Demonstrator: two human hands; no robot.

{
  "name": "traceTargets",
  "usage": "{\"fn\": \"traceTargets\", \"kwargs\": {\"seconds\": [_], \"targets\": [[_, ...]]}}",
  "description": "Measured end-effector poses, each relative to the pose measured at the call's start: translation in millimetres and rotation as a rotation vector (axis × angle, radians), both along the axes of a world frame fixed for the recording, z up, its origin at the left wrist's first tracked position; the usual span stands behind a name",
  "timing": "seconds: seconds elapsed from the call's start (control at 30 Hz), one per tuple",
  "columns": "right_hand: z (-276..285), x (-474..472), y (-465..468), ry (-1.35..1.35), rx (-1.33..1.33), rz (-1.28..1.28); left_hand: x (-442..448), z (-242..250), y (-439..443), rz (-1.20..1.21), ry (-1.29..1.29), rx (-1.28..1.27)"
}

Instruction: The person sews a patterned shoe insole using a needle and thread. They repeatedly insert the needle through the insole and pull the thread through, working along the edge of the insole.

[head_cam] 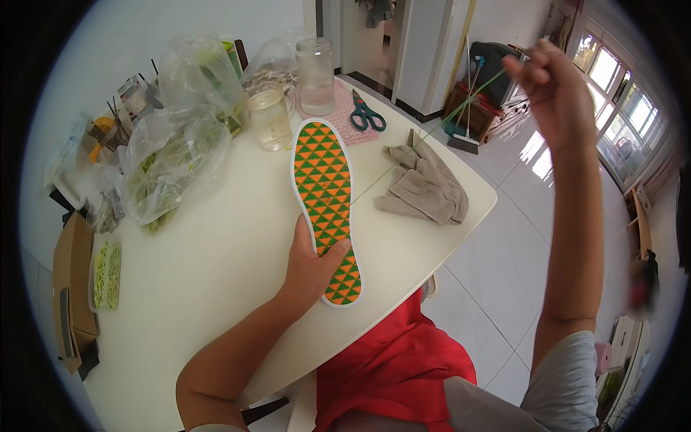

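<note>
My left hand (316,264) grips an insole (324,183) near its heel, thumb across the top face. Orange and green triangles cover that face, and a white binding runs around the edge. From the insole's right edge a green thread (444,120) stretches taut up to my right hand (548,81), raised high at the upper right. The right fingers pinch the thread's end; they are blurred, and whether a needle is among them I cannot tell. Beneath the thread lies a crumpled grey-brown cloth (426,186) on the table.
On the white table (216,281) stand two glass jars (316,81) with liquid. Scissors (367,114) lie on a pink mat (337,100). Clear plastic bags (178,156) with green contents fill the left back. A plastic box (106,275) and a cardboard box (75,286) sit far left.
</note>
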State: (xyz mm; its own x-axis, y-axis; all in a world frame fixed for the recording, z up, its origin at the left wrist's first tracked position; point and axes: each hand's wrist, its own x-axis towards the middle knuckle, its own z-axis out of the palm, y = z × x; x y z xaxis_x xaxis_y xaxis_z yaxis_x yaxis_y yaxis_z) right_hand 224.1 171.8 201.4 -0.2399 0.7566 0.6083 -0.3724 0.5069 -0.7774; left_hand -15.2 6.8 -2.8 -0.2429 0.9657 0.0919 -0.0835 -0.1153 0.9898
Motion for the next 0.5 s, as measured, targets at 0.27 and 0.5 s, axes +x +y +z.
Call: {"fn": "traceTargets", "kwargs": {"seconds": [0.27,0.5], "targets": [[20,34,2,0.392,0.358,-0.606,3,-3,-1,0.043,0.022,-0.012],[-84,-40,-50,-0.277,0.332,-0.445,0,-2,-2,0.03,-0.035,-0.008]]}}
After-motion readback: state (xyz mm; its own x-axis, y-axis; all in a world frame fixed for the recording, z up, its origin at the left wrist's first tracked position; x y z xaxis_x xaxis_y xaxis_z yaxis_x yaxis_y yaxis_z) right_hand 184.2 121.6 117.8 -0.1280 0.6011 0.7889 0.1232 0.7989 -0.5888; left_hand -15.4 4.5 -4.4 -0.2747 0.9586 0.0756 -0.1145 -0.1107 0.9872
